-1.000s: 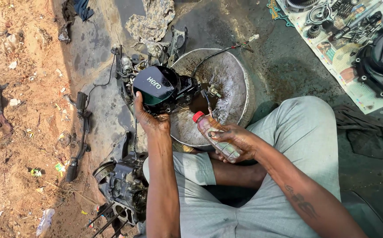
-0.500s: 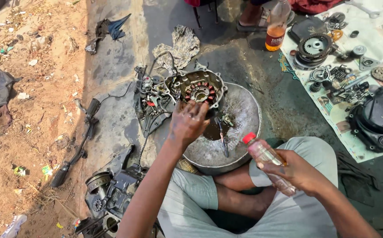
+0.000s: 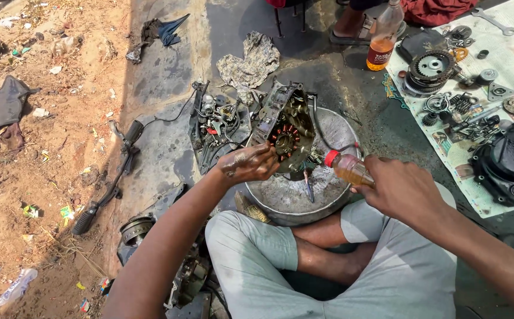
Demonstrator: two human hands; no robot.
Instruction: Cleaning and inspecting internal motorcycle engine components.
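Oil-stained ground, parts spread around a metal basin (image 3: 328, 204). Left hand (image 3: 248, 163) fingers clenched on the engine cover (image 3: 286, 133), held tilted over the basin. Right hand (image 3: 402, 189) grasps a small bottle (image 3: 348, 168), long axis near level, red cap pointing left toward the cover, just beside it.

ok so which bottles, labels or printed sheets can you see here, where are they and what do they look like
Small bottle: in the right hand, over the metal basin; clear, amber liquid, red cap.
Tall bottle: top centre-right on the ground; clear, orange liquid, red label band.
Printed sheet: right side, under engine parts; pale, colour pictures.
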